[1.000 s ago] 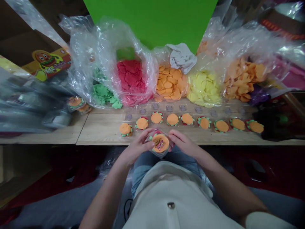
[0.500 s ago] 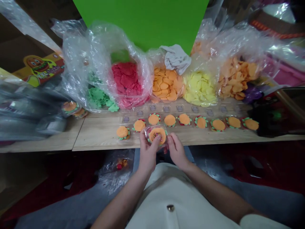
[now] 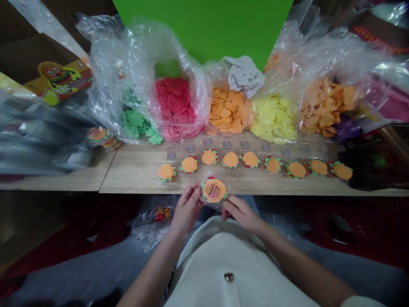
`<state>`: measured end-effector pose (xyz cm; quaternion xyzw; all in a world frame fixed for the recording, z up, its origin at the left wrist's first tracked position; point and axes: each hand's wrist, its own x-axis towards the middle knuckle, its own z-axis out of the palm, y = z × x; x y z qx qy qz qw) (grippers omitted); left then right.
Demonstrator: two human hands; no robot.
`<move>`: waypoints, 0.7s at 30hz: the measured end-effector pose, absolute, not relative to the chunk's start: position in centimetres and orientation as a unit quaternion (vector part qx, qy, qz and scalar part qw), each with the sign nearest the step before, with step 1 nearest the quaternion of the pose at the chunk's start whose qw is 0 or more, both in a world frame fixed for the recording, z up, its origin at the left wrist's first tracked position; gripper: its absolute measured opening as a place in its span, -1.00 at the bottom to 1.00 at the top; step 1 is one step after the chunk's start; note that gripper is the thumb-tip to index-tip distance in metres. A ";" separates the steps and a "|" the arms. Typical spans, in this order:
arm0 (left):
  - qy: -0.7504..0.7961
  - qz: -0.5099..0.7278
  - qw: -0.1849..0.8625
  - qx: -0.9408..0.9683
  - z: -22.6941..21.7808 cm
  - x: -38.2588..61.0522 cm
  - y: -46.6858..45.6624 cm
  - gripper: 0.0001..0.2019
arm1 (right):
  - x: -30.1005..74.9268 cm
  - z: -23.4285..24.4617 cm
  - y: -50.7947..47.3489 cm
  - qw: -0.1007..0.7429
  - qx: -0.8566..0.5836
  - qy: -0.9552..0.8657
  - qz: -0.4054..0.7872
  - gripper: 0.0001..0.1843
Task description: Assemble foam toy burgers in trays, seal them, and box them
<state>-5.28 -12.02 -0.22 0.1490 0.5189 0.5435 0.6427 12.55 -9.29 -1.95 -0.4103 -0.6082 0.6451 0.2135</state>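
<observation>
A toy burger in a clear plastic case (image 3: 214,190) is held between my two hands at the table's front edge. A small printed burger label shows on its orange top. My left hand (image 3: 189,206) pinches the case's left side between thumb and fingers. At the lower right corner, my right hand (image 3: 240,212) grips it with closed fingers, partly hidden under the case. Beyond my hands a row of toy burgers (image 3: 230,160) with orange tops and green and red edges lies along the table, in clear trays whose lids (image 3: 226,144) stretch out behind.
Clear bags hold green pieces (image 3: 136,123), red pieces (image 3: 175,104), orange discs (image 3: 228,111), yellow pieces (image 3: 274,117) and more orange pieces (image 3: 329,106). A crumpled white cloth (image 3: 246,76) rests on the bags. Packaged burgers (image 3: 99,135) and clear packaging (image 3: 35,136) stand left. A green panel (image 3: 204,25) rises behind.
The cased burger has come slightly nearer to me. My left thumb has moved off its top to the left edge, uncovering the label. The camera view has shifted slightly.
</observation>
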 end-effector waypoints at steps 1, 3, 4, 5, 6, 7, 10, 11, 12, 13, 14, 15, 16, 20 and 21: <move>0.527 0.506 0.658 0.182 -0.1 -6.0 -12.0 -0.74 | 13.3 -1.7 -8.8 0.185 -0.393 -0.606 0.667 -0.62; 0.535 0.419 0.682 0.271 0.1 -7.2 -11.9 -0.75 | 14.3 -1.2 -7.7 0.151 -0.386 -0.604 0.681 -0.62; 0.530 0.375 0.689 0.321 0.2 -7.6 -12.0 -0.75 | 14.5 -1.0 -7.3 0.136 -0.386 -0.614 0.675 -0.63; 0.523 0.338 0.692 0.365 0.2 -7.8 -12.1 -0.75 | 14.5 -0.8 -7.1 0.109 -0.377 -0.637 0.664 -0.63; 0.516 0.310 0.694 0.395 0.1 -7.8 -12.4 -0.75 | 14.4 -0.7 -7.1 0.073 -0.360 -0.663 0.652 -0.64; 0.512 0.292 0.698 0.407 0.0 -7.7 -12.7 -0.75 | 14.2 -0.6 -7.2 0.039 -0.341 -0.686 0.641 -0.65; 0.514 0.296 0.728 0.343 0.0 -6.8 -14.4 -0.74 | 13.8 -0.4 -8.4 0.007 -0.314 -0.731 0.605 -0.67; 0.514 0.313 0.738 0.306 0.0 -6.5 -15.0 -0.74 | 13.9 -0.3 -8.9 0.011 -0.319 -0.745 0.585 -0.67; 0.513 0.331 0.744 0.272 0.2 -6.1 -15.7 -0.75 | 14.0 -0.3 -9.4 0.014 -0.323 -0.762 0.561 -0.67; 0.516 0.348 0.744 0.245 0.3 -5.8 -16.3 -0.75 | 14.3 -0.2 -9.8 0.013 -0.326 -0.779 0.535 -0.67; 0.522 0.363 0.738 0.225 0.5 -5.5 -16.8 -0.76 | 14.5 -0.1 -10.1 0.009 -0.324 -0.796 0.511 -0.66; 0.532 0.372 0.730 0.214 0.6 -5.2 -17.2 -0.78 | 14.8 0.0 -10.4 0.003 -0.319 -0.811 0.491 -0.66; 0.542 0.374 0.723 0.211 0.6 -4.9 -17.4 -0.79 | 15.0 0.1 -10.6 -0.002 -0.310 -0.824 0.474 -0.66; 0.551 0.366 0.711 0.240 0.5 -4.1 -17.6 -0.83 | 15.1 0.6 -10.6 -0.023 -0.277 -0.856 0.436 -0.65; 0.547 0.361 0.711 0.255 0.5 -4.0 -17.4 -0.83 | 15.0 0.8 -10.4 -0.030 -0.268 -0.862 0.429 -0.65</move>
